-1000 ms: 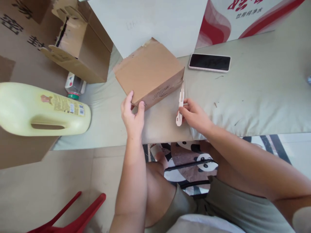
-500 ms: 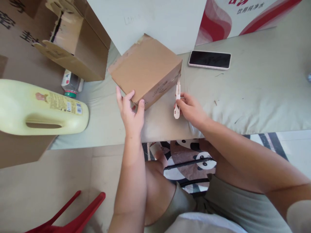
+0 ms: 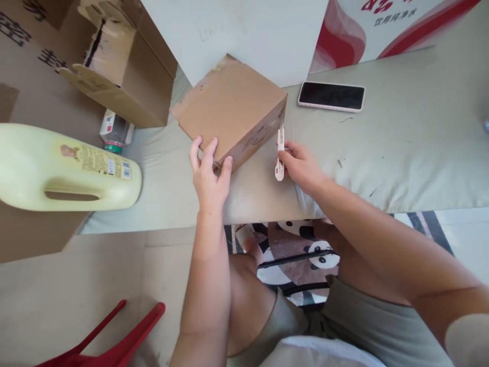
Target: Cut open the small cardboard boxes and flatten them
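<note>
A brown cardboard box [image 3: 233, 104] rests at a slant on the pale cloth, with one printed side facing me. At its near left corner my left hand [image 3: 210, 176] grips the edge, fingertips on the top face and thumb against the printed side. In my right hand [image 3: 300, 163] is a white utility knife [image 3: 280, 158], held upright in the picture between thumb and fingers. Its tip is at the right end of the printed side, close to the box's right corner. Whether the blade is inside the cardboard, I cannot tell.
Right of the box lies a phone [image 3: 331, 96]. Behind stand a white panel [image 3: 244, 35] and a red-and-white carton [image 3: 367, 30]. To the left are an open carton [image 3: 147, 76], a small bottle [image 3: 113, 133] and a yellow jug [image 3: 76, 171]. A red chair [image 3: 126, 336] stands lower left.
My left hand has shifted slightly right and its fingers now reach further onto the box top. The right hand and knife have moved up a little along the box's side.
</note>
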A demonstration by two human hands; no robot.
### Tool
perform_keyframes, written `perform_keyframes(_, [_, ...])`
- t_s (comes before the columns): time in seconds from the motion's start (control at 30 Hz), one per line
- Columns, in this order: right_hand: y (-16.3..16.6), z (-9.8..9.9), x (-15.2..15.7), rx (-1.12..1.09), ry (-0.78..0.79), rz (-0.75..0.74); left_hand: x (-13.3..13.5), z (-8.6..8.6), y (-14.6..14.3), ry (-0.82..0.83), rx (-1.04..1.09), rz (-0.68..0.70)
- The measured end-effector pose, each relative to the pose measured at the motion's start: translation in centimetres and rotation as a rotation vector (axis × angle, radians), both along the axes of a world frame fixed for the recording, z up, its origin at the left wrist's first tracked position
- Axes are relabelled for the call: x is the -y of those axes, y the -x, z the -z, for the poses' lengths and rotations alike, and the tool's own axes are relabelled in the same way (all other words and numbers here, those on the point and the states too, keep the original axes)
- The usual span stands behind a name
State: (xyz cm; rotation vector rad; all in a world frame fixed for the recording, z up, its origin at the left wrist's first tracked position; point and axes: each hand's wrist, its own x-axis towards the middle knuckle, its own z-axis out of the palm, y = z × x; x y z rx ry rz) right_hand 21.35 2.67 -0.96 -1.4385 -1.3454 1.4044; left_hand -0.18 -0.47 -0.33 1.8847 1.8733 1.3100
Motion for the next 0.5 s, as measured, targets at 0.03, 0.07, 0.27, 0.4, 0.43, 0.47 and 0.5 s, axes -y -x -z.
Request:
perform_keyframes(0.03, [-0.02, -0.07, -0.04, 0.011, -0.010, -0.006, 0.01, -0.04, -0.01, 0.000, 0.001, -0.004])
perform_keyframes(0.07, [-0.03, -0.14, -0.06, 0.026, -0.020, -0.009, 0.03, -0.09, -0.01, 0.002, 0.003, -0.006])
perform_keyframes(0.27, [0.27, -0.86, 0.41, 0.042, -0.017, -0.059, 0.03, -0.20, 0.02, -0.001, 0.049, -0.012])
perform_keyframes(0.4, [0.50, -0.98, 0.75, -0.004, -0.022, -0.059, -0.03, -0.13, -0.06, -0.014, 0.057, -0.022])
perform_keyframes(0.43, [0.50, -0.90, 0.80, -0.013, -0.019, -0.037, -0.05, -0.11, -0.08, -0.019, 0.056, -0.025])
perform_keyframes(0.47, [0.47, -0.78, 0.85, -0.020, -0.008, -0.007, -0.06, -0.09, -0.09, -0.022, 0.055, -0.026])
perform_keyframes(0.5, [0.43, -0.64, 0.89, -0.025, 0.008, 0.025, -0.07, -0.07, -0.10, -0.027, 0.055, -0.025])
